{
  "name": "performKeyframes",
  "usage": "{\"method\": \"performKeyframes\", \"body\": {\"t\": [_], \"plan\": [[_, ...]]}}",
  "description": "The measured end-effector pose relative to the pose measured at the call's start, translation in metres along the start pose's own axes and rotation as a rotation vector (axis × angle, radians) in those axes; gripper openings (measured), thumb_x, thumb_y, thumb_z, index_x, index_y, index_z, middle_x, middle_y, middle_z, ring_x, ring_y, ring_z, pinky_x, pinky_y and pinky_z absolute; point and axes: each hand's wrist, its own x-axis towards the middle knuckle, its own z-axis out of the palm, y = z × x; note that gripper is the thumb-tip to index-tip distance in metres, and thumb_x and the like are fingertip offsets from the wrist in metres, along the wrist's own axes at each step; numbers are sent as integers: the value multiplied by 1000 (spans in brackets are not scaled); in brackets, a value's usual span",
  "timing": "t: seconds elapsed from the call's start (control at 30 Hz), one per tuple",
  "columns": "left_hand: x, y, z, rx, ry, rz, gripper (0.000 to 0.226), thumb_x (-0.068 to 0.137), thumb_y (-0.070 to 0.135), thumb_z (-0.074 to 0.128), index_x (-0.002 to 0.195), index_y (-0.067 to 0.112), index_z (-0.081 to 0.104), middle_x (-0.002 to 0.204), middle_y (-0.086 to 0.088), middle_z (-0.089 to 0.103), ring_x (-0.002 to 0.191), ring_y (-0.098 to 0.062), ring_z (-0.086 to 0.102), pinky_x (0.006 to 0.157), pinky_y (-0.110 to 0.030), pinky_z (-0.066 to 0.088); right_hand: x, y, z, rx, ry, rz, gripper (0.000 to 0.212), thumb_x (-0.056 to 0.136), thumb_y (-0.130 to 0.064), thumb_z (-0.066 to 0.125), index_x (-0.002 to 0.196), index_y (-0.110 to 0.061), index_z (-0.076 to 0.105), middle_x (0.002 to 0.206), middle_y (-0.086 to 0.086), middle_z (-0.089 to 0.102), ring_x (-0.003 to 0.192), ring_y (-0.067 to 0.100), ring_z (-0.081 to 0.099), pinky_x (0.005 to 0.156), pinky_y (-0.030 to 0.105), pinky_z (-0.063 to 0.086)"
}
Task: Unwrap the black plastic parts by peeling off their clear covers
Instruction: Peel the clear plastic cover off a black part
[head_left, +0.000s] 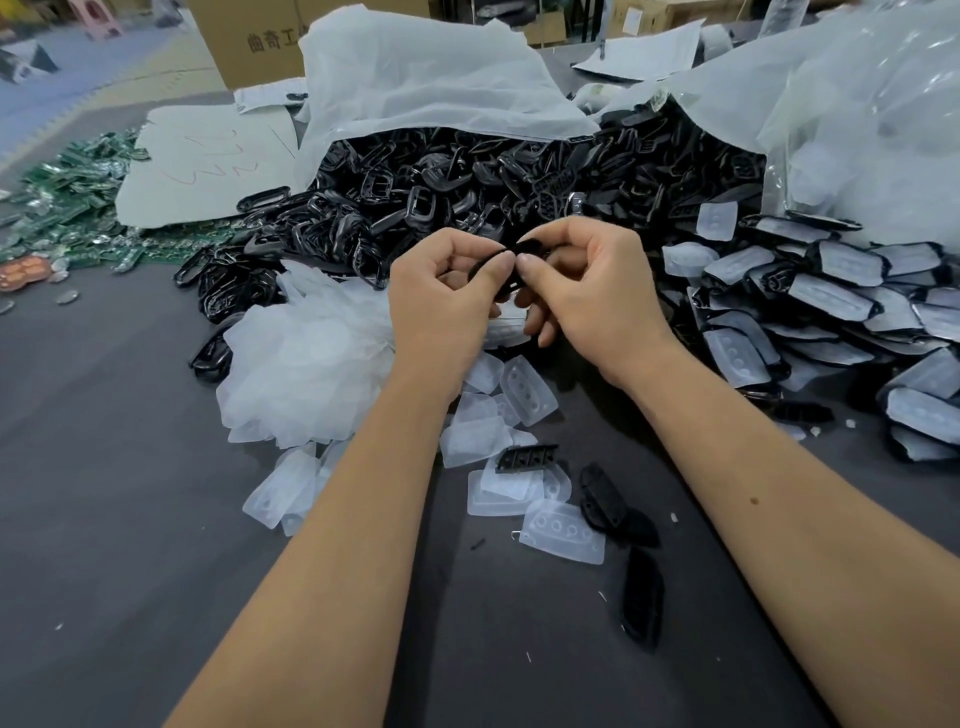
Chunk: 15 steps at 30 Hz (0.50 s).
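**One black part held between both hands, cover to be peeled**

A dark grey desk (130, 467) is seen, heaped with stock. Above it, a black plastic part (511, 260) is pinched from both sides: the left hand (441, 296) has its fingers (496, 270) curled onto the part's left end, and the right hand (587, 291) has its fingers (530, 265) curled onto the right end, thumb tips almost touching. Whether a clear cover remains on it cannot be told.

Beyond the fingers lies a pile of unwrapped black parts (441, 192); to their right, still-covered parts (831, 291); below them, discarded clear covers (524, 389).

The step would likely be done best if an edge of the cover is lifted with a thumbnail while the part is held firmly, then drawn off steadily.
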Motion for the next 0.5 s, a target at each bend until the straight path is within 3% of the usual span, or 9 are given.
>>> {"method": "performKeyframes", "body": {"t": [0.1,0.2,0.3,0.37,0.43,0.5], "plan": [[3,2,-3,68,64,72,6,88,6,80,87,10,75,76,-3,72,64,-23,68,59,-30,57,1,-5,0,-177,48,-99,25,95,-15,74,111,-10,55,65,9,71,48,23,67,46,31,53],[7,5,-8,147,135,123,6,87,5,80,89,8,76,81,0,72,61,-14,70,60,-32,59,1,-16,1,-424,37,-296,24,90,-17,79,100,-8,60,64,0,68,55,13,65,59,23,51],[9,3,-13,264,185,156,5,84,8,78,88,11,77,83,3,73,79,-13,70,75,-39,57,2,-34,2,-437,-344,-311,15,85,-10,82,82,-8,68,60,-5,67,52,8,63,56,14,46],[10,3,-15,276,207,129,6,83,11,80,89,11,79,86,3,74,86,-12,69,80,-38,56,4,-47,2,-442,-631,-209,13,84,-11,83,78,-13,72,61,-8,70,53,5,65,56,13,49],[10,3,-15,298,228,114,8,83,12,82,90,11,79,92,0,75,84,-4,69,75,-26,54,6,-56,3,-491,-872,-46,10,82,-20,87,80,-21,78,67,-5,74,59,11,69,59,17,52],[10,3,-13,244,217,86,8,84,9,83,90,8,78,97,-7,73,65,1,68,59,-14,48,5,-57,9,-577,-1018,78,13,79,-28,90,85,-26,79,70,-1,75,58,15,70,59,19,55]]}}
